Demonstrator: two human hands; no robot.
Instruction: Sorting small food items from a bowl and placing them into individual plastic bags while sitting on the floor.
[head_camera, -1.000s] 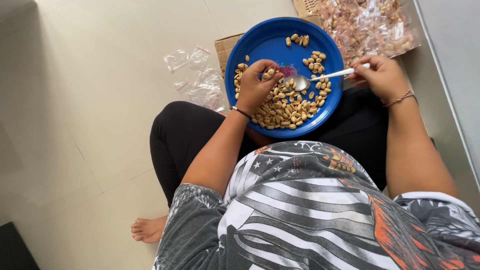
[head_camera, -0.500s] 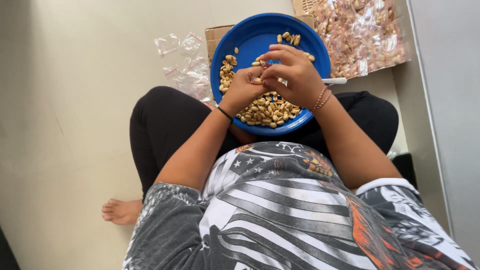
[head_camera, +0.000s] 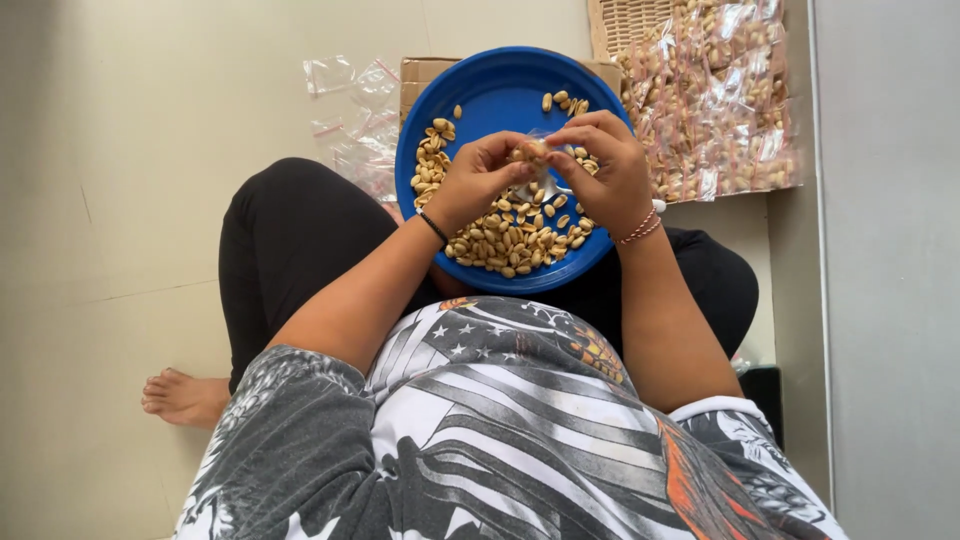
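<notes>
Between both hands (head_camera: 545, 170), a half-hidden small bag (head_camera: 532, 152)

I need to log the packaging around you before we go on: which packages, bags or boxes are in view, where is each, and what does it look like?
Filled small bags: heap at top right on a woven tray, clear plastic, tan nuts inside.
Empty bags: loose on the floor, left of the blue plate, clear and flat with reddish strips.
Cardboard box: brown, mostly hidden under the plate.
Small clear bag: pinched between the left hand and right hand over the plate.
No labels, signs or screens.
</notes>
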